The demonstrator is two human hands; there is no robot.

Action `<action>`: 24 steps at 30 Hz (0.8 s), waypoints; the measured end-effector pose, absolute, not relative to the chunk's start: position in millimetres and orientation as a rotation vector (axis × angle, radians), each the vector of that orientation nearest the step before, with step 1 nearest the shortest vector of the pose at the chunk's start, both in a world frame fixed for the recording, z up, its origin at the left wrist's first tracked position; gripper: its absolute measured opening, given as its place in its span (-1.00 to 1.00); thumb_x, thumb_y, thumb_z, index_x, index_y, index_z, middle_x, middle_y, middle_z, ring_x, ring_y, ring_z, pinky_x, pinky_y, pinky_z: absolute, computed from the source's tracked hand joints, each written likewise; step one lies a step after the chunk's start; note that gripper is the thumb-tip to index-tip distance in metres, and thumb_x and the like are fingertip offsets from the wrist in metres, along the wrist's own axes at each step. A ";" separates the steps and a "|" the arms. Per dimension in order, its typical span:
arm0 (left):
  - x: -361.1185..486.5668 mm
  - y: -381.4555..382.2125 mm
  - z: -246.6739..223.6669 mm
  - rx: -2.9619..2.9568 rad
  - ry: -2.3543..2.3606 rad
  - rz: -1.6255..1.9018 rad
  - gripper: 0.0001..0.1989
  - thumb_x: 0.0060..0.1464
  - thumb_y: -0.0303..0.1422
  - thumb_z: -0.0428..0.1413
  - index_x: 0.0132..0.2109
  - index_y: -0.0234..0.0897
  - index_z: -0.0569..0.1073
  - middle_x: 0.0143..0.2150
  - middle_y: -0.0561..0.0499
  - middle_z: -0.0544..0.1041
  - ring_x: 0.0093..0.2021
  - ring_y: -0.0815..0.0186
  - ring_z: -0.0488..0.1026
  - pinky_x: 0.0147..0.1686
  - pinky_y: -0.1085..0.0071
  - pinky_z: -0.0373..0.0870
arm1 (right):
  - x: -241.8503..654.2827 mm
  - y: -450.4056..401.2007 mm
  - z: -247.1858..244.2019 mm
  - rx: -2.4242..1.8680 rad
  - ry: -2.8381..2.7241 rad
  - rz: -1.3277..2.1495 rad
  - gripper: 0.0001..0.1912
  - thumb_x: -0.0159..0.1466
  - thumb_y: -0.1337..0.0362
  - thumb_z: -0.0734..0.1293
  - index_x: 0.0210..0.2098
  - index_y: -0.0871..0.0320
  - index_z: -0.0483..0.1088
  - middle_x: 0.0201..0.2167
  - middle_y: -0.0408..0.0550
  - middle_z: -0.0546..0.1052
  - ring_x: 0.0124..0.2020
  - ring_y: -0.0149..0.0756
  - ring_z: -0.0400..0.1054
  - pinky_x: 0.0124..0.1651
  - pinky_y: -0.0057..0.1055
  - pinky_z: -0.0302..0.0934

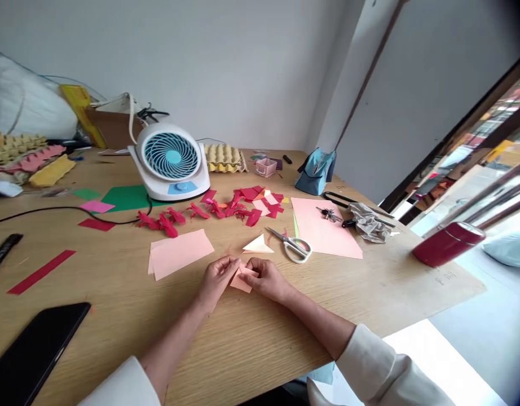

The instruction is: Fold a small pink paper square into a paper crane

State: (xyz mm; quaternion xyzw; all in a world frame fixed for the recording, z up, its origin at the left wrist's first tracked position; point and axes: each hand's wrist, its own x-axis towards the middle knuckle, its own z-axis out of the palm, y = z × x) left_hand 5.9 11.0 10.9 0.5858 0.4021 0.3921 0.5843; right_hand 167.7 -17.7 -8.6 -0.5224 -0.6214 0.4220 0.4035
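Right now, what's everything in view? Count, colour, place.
Table: 1, brown, centre
Small paper: 1, pink, centre, held
Paper triangle: 1, cream, centre
Scissors: 1, white-handled, centre
Stacked sheets: 2+, pink, left
Large sheet: 1, pink, right
Keys: several, metallic, right
Crumpled paper: 1, grey, right
Scraps: many, mostly red, centre
Fan: 1, white and blue, back
Egg trays: several, yellow and pink, back
Basket: 1, pink, back
Pouch: 1, blue, back
Flask: 1, red, right
Phone: 1, black, left
Marker: 1, black, left
Other clutter: uncounted, mixed, scattered
Left hand, right hand: 2, bare, centre
Sleeves: 2, white, front
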 end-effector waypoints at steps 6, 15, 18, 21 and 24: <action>5.7 14.2 6.6 1.432 0.912 0.952 -0.69 -0.02 -0.12 0.23 -0.35 -0.31 0.48 -0.39 0.02 0.51 -0.32 0.31 0.42 -0.26 0.45 0.34 | 167.8 -15.6 -7.7 -1.318 -1.562 1.048 -0.68 0.20 0.08 0.37 -0.48 0.18 0.29 -0.60 -0.25 0.28 -0.57 -0.49 0.08 -0.52 -0.53 -0.07; 5.8 10.9 6.2 1.417 0.921 0.956 -0.74 0.03 -0.18 0.19 -0.36 -0.31 0.48 -0.38 0.02 0.53 -0.31 0.32 0.42 -0.23 0.43 0.32 | 170.0 -15.0 -12.4 -1.306 -1.583 1.044 -0.65 0.21 0.03 0.35 -0.48 0.17 0.29 -0.60 -0.25 0.26 -0.56 -0.48 0.05 -0.51 -0.50 -0.09; 6.0 11.0 6.4 1.412 0.919 0.976 -0.76 0.00 -0.20 0.19 -0.40 -0.31 0.46 -0.43 0.06 0.48 -0.35 0.35 0.38 -0.26 0.44 0.30 | 170.4 -14.8 -12.6 -1.287 -1.579 1.061 -0.64 0.21 0.03 0.35 -0.49 0.16 0.26 -0.60 -0.26 0.22 -0.56 -0.48 0.01 -0.50 -0.49 -0.11; 6.3 11.2 6.7 1.407 0.908 0.982 -0.77 -0.01 -0.21 0.20 -0.40 -0.31 0.46 -0.44 0.06 0.47 -0.35 0.35 0.38 -0.26 0.44 0.30 | 170.1 -15.0 -12.8 -1.271 -1.577 1.061 -0.62 0.22 0.02 0.35 -0.52 0.15 0.23 -0.60 -0.27 0.19 -0.55 -0.48 -0.01 -0.49 -0.47 -0.12; 6.5 11.5 6.0 1.412 0.902 0.982 -0.78 0.00 -0.22 0.20 -0.40 -0.31 0.47 -0.44 0.06 0.48 -0.35 0.35 0.39 -0.26 0.44 0.30 | 170.3 -14.5 -13.4 -1.270 -1.588 1.062 -0.61 0.22 0.01 0.35 -0.53 0.15 0.22 -0.59 -0.26 0.19 -0.55 -0.48 -0.01 -0.48 -0.47 -0.12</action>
